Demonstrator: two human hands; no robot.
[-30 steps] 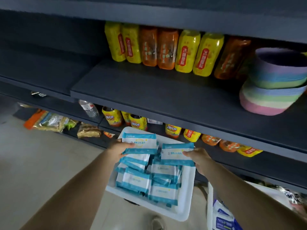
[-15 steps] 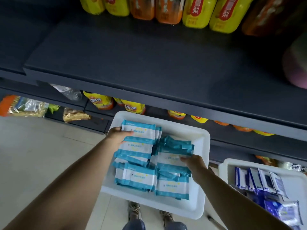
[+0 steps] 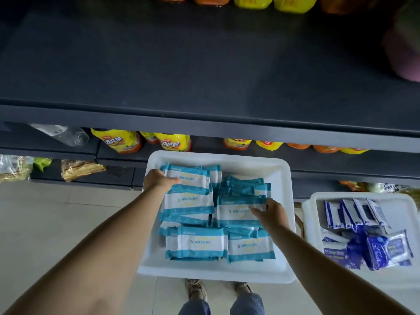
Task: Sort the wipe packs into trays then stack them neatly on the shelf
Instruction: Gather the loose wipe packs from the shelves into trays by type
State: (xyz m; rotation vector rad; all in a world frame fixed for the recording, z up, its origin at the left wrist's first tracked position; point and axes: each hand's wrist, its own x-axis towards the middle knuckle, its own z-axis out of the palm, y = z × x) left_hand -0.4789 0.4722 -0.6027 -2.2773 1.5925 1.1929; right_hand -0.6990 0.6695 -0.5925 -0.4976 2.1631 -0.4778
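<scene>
A white tray (image 3: pixel 281 223) below the dark shelf (image 3: pixel 204 64) holds several light-blue and white wipe packs (image 3: pixel 200 244). My left hand (image 3: pixel 158 181) grips the left edge of a pack (image 3: pixel 193 180) at the tray's far left. My right hand (image 3: pixel 271 215) pinches the right end of another pack (image 3: pixel 236 210) lying on the pile near the tray's middle right. A second white tray (image 3: pixel 316 212) at the right holds several dark-blue wipe packs (image 3: pixel 368 244).
Yellow and orange drink bottles (image 3: pixel 123 140) line the lower shelf behind the tray, with a clear bottle (image 3: pixel 61 134) at left. Snack bags (image 3: pixel 79 169) lie on the lowest shelf at left. A pink bowl (image 3: pixel 406 62) sits at the shelf's right. My shoes (image 3: pixel 196 289) stand under the tray.
The view has tilted down toward the trays. Both hands, which held packs raised over the tray, have lowered onto the pile and still hold packs there.
</scene>
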